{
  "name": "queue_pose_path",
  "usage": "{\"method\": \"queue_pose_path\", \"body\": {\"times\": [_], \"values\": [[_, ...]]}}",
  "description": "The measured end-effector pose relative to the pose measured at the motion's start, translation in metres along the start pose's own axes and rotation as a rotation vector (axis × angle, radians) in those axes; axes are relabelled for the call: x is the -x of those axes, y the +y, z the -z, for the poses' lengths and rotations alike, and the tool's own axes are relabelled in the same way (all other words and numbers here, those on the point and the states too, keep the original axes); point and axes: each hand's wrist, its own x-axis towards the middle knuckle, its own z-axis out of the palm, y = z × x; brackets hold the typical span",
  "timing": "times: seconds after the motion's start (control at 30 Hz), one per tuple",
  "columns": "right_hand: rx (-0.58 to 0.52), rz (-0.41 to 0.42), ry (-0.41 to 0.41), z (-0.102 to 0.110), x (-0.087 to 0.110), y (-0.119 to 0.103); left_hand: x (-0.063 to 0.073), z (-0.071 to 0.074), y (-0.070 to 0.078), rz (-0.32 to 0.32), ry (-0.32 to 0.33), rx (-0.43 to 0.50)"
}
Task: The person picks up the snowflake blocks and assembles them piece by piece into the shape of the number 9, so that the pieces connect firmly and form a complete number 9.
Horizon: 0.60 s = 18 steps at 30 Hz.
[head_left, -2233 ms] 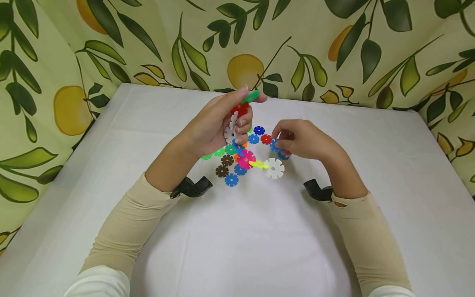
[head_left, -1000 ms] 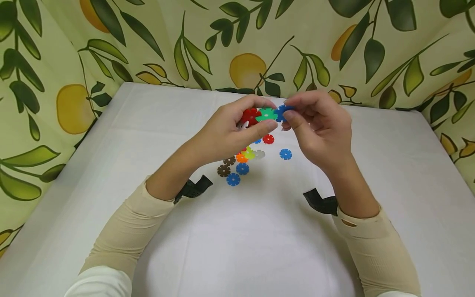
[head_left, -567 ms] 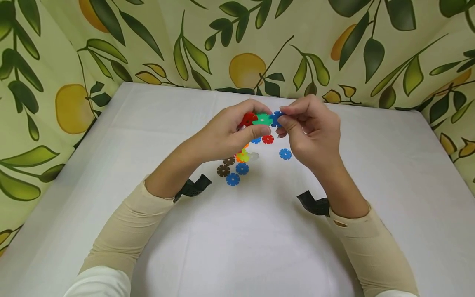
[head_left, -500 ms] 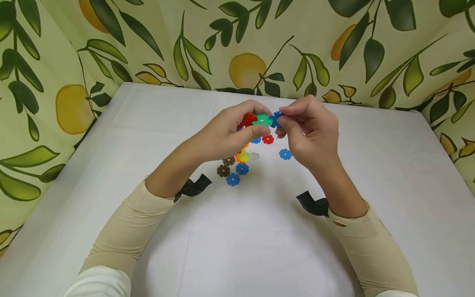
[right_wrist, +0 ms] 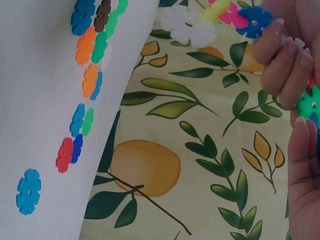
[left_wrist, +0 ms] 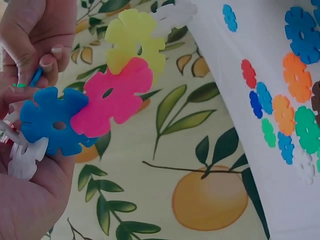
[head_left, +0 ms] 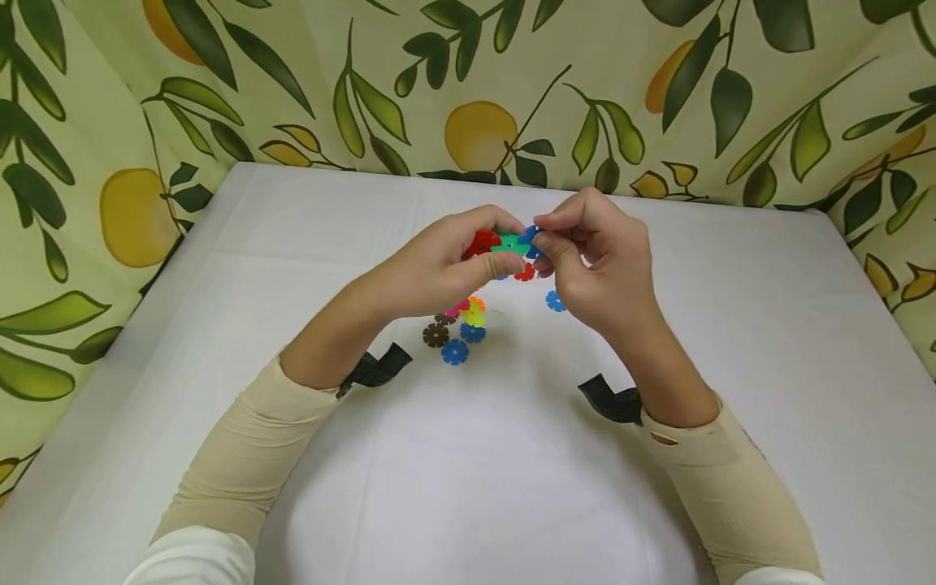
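We see the left hand (head_left: 439, 266) holding a chain of flower discs (left_wrist: 102, 117), its thumb and first finger on a green disc (head_left: 509, 245) and its other fingers curled in. The right hand (head_left: 603, 268) pinches a dark blue disc (head_left: 528, 241) between its thumb and finger. The dark blue disc touches the green one's edge, but we can't tell if it is slotted in, because fingertips cover part of it.

The chain is held up over the far part of the white table (head_left: 453, 471). A red disc (head_left: 481, 242) sits next to the green one, partly hidden by the left hand. From the left wrist we see a small white disc (left_wrist: 25, 162) by the palm, then a lighter blue disc (left_wrist: 42, 117), a pink disc (left_wrist: 122, 97), a yellow disc (left_wrist: 131, 35) and a big white disc (right_wrist: 200, 32). From the head, that last one is very faint.

Loose discs lie on the table: we spot a brown disc (head_left: 431, 335) and two blue ones near it, but the left hand hides others. A lone blue disc (head_left: 554, 301) is partly covered by the right hand.

Behind, a cloth (head_left: 552, 130) printed with leaves and fruit is cut off at the top.
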Motion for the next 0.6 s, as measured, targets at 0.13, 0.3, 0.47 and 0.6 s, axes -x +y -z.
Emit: {"method": "queue_pose_path", "body": {"times": [0.13, 0.3, 0.47, 0.6], "values": [[-0.046, 0.018, 0.014, -0.003, -0.002, -0.003, 0.002, 0.005, 0.002, -0.025, 0.012, 0.001], [-0.078, 0.032, 0.029, 0.001, -0.007, -0.006, 0.004, 0.011, 0.005, -0.008, 0.069, 0.081], [0.327, -0.177, -0.182, 0.023, -0.009, 0.008, 0.003, 0.014, 0.005, 0.075, 0.199, 0.212], [0.755, -0.627, -0.755, 0.028, -0.003, 0.03, 0.003, 0.015, 0.005, 0.095, 0.252, 0.237]]}}
